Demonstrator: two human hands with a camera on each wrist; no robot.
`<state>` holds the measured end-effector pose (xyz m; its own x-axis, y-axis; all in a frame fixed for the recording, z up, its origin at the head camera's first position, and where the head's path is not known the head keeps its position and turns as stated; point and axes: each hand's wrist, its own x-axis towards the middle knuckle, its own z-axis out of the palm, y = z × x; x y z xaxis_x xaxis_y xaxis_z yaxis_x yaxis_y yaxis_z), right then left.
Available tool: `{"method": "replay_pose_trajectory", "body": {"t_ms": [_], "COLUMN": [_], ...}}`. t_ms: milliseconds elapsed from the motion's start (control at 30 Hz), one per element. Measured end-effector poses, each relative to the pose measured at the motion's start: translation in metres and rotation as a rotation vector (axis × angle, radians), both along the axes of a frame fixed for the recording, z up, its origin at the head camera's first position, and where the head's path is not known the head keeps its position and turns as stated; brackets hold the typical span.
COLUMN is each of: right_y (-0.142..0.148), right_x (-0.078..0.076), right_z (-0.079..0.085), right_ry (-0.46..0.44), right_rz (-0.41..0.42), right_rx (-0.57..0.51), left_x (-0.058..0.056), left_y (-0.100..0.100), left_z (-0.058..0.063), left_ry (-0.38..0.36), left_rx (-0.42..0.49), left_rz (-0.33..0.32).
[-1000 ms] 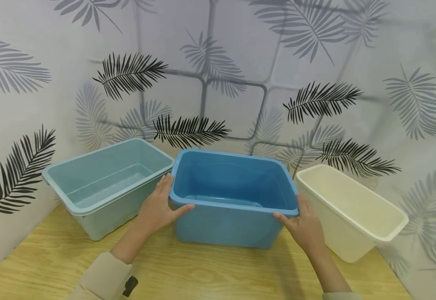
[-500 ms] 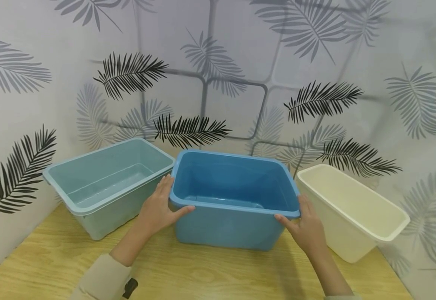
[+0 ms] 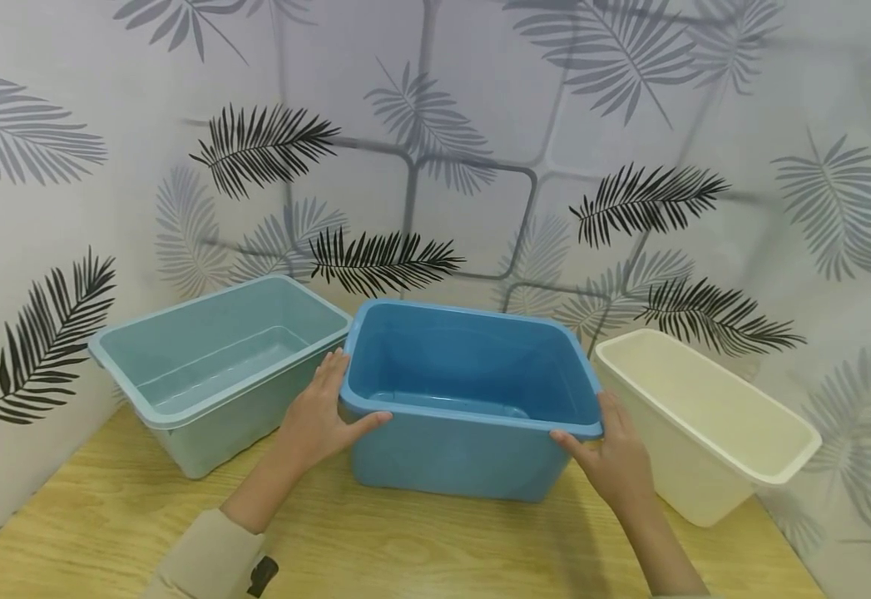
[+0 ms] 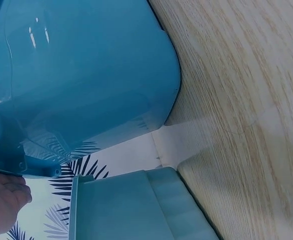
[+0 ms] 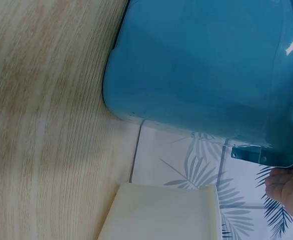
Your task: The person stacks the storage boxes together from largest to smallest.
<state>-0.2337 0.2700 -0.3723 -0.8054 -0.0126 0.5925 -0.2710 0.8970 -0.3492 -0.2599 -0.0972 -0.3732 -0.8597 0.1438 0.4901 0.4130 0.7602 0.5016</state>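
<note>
At the far left, you have the papered wall (image 3: 16,233), with black and grey leaves printed on it; it continues behind everything, up to the right edge. Before it, a pale green bin (image 3: 218,433) stands upright on the wooden table (image 3: 405,549), turned at an angle, with its open side up. Its rim comes very near to the rim of the blue bin, and I cannot tell whether the two touch; lower down, your left wrist view shows a gap between their walls.

Next comes your beige sleeve (image 3: 206,553), and beside it a small dark object (image 3: 263,574), of which too little is visible to name it. Your left hand (image 3: 319,420) is spread at the left front corner of the blue bin: the thumb lies along the front, just under the rim, and the fingers reach along the left end.

In the middle, the blue bin (image 3: 457,457) stands on the table between your two hands, its long side toward you and its opening upward. Your right hand (image 3: 618,462) is at the right front corner, the thumb set apart from the fingers: the thumb touches the front below the rim, while the fingers lie against the right end.

At the right, a cream bin (image 3: 675,457) stands at an angle on the table, near your right hand, also with its opening upward.
</note>
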Motion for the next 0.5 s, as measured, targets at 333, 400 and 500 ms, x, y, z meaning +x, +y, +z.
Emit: {"method": "replay_pose_trajectory", "body": {"t_ms": [333, 400, 500], "right_y": [0.0006, 0.0004, 0.0005], "right_x": [0.0004, 0.0004, 0.0000], "right_z": [-0.0014, -0.0015, -0.0020], "right_ry": [0.013, 0.015, 0.022], "right_rz": [-0.002, 0.000, 0.003], "right_rx": [0.000, 0.000, -0.001], "left_x": [0.0000, 0.0002, 0.0003], "left_y": [0.0001, 0.0001, 0.0000], "left_z": [0.0000, 0.0001, 0.0001], "left_ry": [0.003, 0.002, -0.001], "left_rx": [0.001, 0.001, -0.002], "left_rz": [-0.001, 0.000, 0.001]}}
